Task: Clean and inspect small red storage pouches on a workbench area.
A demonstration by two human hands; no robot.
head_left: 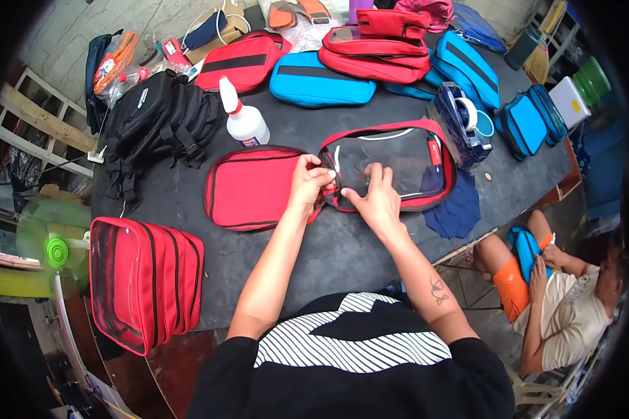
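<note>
striped shirt [356,346]; hands [309,184] [375,199] on red bag [250,192]; spray bottle [246,122] labelled

Bottle [247,127] behind bag [255,190] (on table [227,260])

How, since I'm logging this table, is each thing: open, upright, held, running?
Middle red bag: spread open
Left hand: pinching its inner edge
Right hand: touching the same edge
Spray bottle: upright
Tape dispenser: loaded
Navy cloth: lying loose
Green fan: blurred, apparently running
Blue lap bag: held by seated person

Both hands [307,186] [378,202] on red bag [251,188], blk tbl [335,262]
</note>
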